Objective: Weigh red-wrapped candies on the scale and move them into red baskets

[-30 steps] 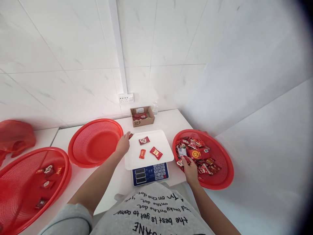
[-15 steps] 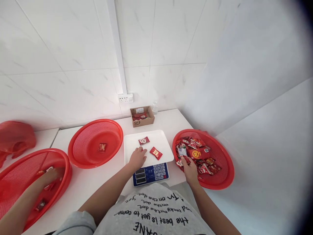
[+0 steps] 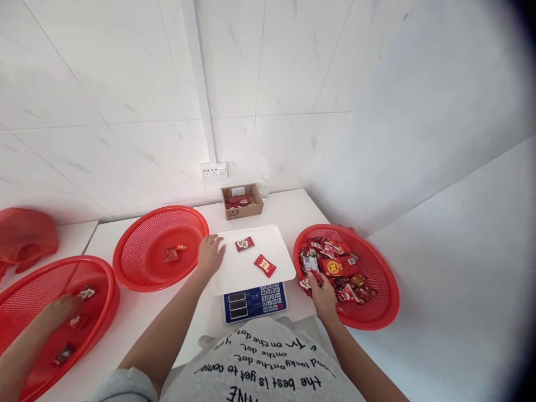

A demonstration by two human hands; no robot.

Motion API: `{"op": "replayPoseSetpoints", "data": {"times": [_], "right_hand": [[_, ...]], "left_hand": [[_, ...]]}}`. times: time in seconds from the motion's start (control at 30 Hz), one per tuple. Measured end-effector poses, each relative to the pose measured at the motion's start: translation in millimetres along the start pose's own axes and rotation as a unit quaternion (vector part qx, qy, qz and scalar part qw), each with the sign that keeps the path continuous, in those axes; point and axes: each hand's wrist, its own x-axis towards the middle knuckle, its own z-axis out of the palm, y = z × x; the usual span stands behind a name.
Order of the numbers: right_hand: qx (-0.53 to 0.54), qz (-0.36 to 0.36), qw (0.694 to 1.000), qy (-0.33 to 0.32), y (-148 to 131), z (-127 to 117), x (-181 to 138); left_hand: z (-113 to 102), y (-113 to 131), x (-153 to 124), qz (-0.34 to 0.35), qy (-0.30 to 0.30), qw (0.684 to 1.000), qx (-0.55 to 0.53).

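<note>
The left hand (image 3: 210, 257) looks empty to me, fingers spread by the tray (image 3: 228, 276). The right hand (image 3: 324, 296) pinches a red packet (image 3: 317, 278).

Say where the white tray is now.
In the head view, the white tray sits below centre atop the blue scale, the left hand at its left edge, the packet-filled red basket to its right.

Below centre of frame: scale (image 3: 255, 303), topped by a tray (image 3: 237, 280) bearing two packets (image 3: 265, 266). Behind the tray, by the wall (image 3: 288, 162): carton (image 3: 247, 211), further packets inside. Socket (image 3: 214, 170) above the carton, to its left. Right of the tray: right basket (image 3: 385, 285), packets within. Left of the tray: middle basket (image 3: 144, 251), two packets inside. Lower left corner: near basket (image 3: 25, 304), several packets inside. Behind it, left edge: bag (image 3: 27, 234).
</note>
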Motion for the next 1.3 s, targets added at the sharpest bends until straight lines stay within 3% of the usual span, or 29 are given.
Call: {"op": "replayPoseSetpoints", "data": {"times": [0.17, 0.3, 0.53, 0.73, 0.8, 0.9, 0.97, 1.07, 1.17, 1.3], "right_hand": [[-0.012, -0.005, 1.0, -0.005, -6, -2, -2], [-0.019, -0.013, 1.0, -0.003, -4, -1, -2], [-0.039, -0.005, 0.999, -0.011, 4, 1, 2], [-0.037, -0.016, 0.999, -0.015, 7, 1, 4], [-0.04, -0.022, 0.999, -0.007, 6, 1, 3], [-0.041, -0.022, 0.999, 0.0, 4, 1, 3], [-0.043, -0.021, 0.999, 0.004, 2, 1, 2], [-0.042, -0.022, 0.999, -0.005, -1, 1, 0], [-0.043, -0.019, 0.999, -0.008, -1, 0, -1], [-0.044, -0.026, 0.999, -0.005, 0, 0, -1]], "left_hand": [[42, 47, 12, 0.13, -0.097, 0.986, -0.038], [44, 44, 24, 0.121, -0.115, 0.986, -0.031], [15, 2, 22, 0.017, -0.074, 0.997, -0.027], [-38, -40, 9, -0.113, 0.059, 0.992, -0.009], [-45, -43, 7, -0.134, 0.099, 0.986, 0.006], [-26, -20, 4, -0.047, 0.086, 0.995, 0.0], [-1, 9, -1, 0.096, 0.001, 0.995, -0.033], [36, 55, -11, 0.261, -0.129, 0.955, -0.055], [54, 84, -16, 0.29, -0.187, 0.937, -0.056], [53, 91, -13, 0.246, -0.195, 0.948, -0.057]]}}
